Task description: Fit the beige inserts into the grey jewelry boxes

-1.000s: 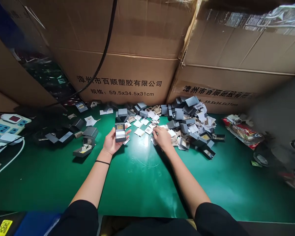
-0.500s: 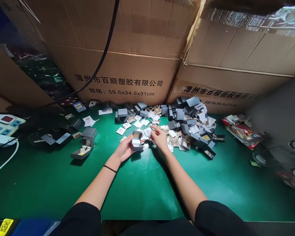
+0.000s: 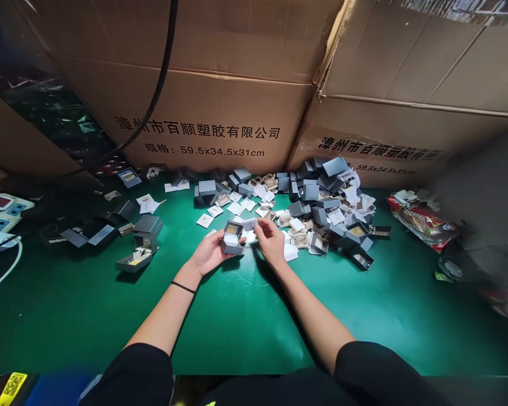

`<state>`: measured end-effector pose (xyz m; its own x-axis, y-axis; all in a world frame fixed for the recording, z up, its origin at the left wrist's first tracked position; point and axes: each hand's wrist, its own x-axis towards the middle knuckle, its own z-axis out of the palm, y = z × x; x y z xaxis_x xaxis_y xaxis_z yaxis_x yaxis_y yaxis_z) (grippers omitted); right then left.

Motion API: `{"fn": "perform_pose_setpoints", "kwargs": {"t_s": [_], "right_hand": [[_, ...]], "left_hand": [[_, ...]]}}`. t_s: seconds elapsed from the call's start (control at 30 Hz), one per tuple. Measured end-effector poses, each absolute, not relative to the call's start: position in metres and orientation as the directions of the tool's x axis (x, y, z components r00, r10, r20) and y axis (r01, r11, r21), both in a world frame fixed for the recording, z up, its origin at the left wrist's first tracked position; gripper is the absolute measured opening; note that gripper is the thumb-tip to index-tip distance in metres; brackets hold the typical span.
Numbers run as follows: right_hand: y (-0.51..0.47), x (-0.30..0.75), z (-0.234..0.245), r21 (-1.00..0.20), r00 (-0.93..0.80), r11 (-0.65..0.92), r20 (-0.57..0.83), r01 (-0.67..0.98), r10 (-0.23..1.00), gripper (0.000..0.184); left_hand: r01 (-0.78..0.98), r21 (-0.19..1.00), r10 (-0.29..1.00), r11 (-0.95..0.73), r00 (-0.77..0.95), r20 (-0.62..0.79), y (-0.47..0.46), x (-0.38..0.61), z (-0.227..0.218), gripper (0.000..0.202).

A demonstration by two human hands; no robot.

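Dark grey, with a pale lining, the small box (image 3: 232, 243) sits in the left hand (image 3: 209, 254), thumb along its near left side and fingers curled round underneath, held up over the green table (image 3: 245, 316). Its lid is raised on the far side, so the box gapes toward the person, running roughly away from the body and leaning a little. From where I stand, what counts is the narrow stretch just to the right of that box: there the right hand (image 3: 271, 243) pinches a white card (image 3: 249, 224) between thumb and fingertips. The card points leftward out of the grip, its long side lying more or less across the table, about level with the raised lid and so a touch farther out than the white insert (image 3: 231, 239) in the base. Its left end comes right up beside the lid; whether the two touch I can't tell. The card lies to the left of the right hand, the box to the right of the left hand, so both are between the two palms. Beyond the right hand spreads a heap of grey boxes and white slips (image 3: 322, 206).
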<state>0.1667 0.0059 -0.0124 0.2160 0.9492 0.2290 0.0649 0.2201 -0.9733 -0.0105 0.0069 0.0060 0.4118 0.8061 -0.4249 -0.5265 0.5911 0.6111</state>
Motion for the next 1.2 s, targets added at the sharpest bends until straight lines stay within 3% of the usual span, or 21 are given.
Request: {"fn": "perform_pose_setpoints", "kwargs": {"t_s": [0.17, 0.3, 0.67, 0.83, 1.03, 1.2], "right_hand": [[0.001, 0.164, -0.011, -0.786, 0.091, 0.498, 0.563, 0.365, 0.821, 0.015], [0.001, 0.163, -0.013, -0.613, -0.078, 0.655, 0.701, 0.442, 0.709, 0.021], [0.001, 0.166, -0.018, -0.688, -0.12, 0.483, 0.505, 0.541, 0.855, 0.026], [0.004, 0.169, -0.02, -0.668, -0.095, 0.494, 0.54, 0.557, 0.836, 0.026], [0.005, 0.169, -0.024, -0.596, -0.045, 0.49, 0.606, 0.636, 0.794, 0.023], [0.003, 0.167, -0.02, -0.677, 0.013, 0.44, 0.552, 0.59, 0.833, 0.021]], "left_hand": [[-0.477, 0.643, 0.789, 0.599, 0.487, -0.373, 0.006, -0.011, 0.003, 0.037], [-0.462, 0.655, 0.79, 0.598, 0.478, -0.384, 0.004, -0.01, 0.002, 0.034], [-0.503, 0.656, 0.824, 0.563, 0.398, -0.402, -0.001, -0.003, 0.011, 0.029], [-0.428, 0.726, 0.83, 0.538, 0.42, -0.367, -0.001, -0.005, 0.005, 0.038], [-0.399, 0.731, 0.814, 0.554, 0.445, -0.374, -0.002, -0.004, 0.007, 0.035], [-0.425, 0.712, 0.812, 0.559, 0.455, -0.366, -0.004, -0.004, 0.006, 0.043]]}}
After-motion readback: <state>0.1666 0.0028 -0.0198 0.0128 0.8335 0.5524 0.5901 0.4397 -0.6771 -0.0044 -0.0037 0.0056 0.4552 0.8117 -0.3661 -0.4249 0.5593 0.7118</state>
